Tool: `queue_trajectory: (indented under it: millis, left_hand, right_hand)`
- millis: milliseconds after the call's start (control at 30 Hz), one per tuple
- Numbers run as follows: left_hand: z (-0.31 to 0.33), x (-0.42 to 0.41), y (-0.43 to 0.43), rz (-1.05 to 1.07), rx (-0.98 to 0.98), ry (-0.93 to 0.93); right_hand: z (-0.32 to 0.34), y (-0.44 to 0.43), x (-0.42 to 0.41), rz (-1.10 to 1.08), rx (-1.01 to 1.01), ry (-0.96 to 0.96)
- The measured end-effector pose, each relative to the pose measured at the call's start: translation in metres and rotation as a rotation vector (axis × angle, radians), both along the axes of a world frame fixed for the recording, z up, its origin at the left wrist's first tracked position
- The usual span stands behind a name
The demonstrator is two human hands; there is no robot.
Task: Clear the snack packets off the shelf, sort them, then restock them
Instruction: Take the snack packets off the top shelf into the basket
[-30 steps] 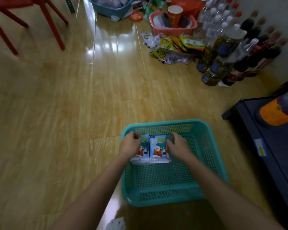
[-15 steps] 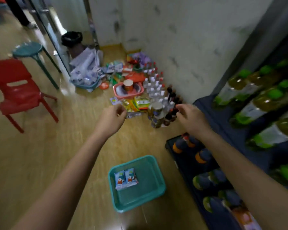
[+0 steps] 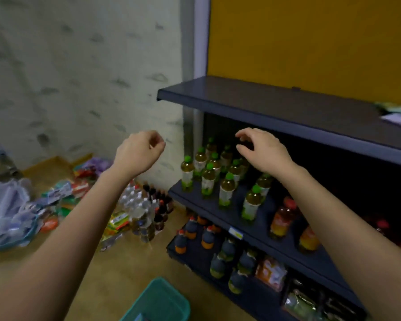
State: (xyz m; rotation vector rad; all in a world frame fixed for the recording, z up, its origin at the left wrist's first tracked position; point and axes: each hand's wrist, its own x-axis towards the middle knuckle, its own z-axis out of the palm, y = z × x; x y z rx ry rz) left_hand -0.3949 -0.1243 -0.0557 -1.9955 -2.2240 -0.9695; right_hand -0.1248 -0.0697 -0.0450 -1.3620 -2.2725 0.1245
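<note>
Both my hands are raised in the air in front of a dark shelf unit. My left hand hangs with loosely curled fingers and holds nothing. My right hand is spread, fingers relaxed, just below the upper shelf board and above the green-capped bottles. A few snack packets lie at the right end of the upper shelf, blurred. A corner of the teal basket shows at the bottom edge, with a bit of a packet in it.
Lower shelves hold orange drink bottles, dark bottles and bagged goods. On the floor by the wall stand several bottles, with snack packets and plastic bags to the left.
Both hands let go of the two packets in the teal basket and rose. My view swung up from the floor to the shelf unit; the basket dropped to the frame's bottom edge.
</note>
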Motion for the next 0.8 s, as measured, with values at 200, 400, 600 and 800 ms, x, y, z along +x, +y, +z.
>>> queue_trajectory:
  millis: [200, 400, 600, 800]
  left_hand:
    - [0.03, 0.11, 0.022, -0.324, 0.047, 0.007]
    - [0.045, 0.223, 0.034, -0.549, 0.067, -0.009]
    - [0.049, 0.324, 0.045, -0.676, 0.029, -0.024]
    - [0.056, 0.408, 0.073, -0.705, 0.005, -0.029]
  right_hand:
    - [0.027, -0.054, 0.118, -0.318, 0.075, -0.064]
    - [0.043, -0.099, 0.223, -0.605, 0.059, -0.054]
    - [0.051, -0.119, 0.312, -0.812, -0.011, -0.045]
    - [0.062, -0.094, 0.398, -0.901, -0.029, -0.055]
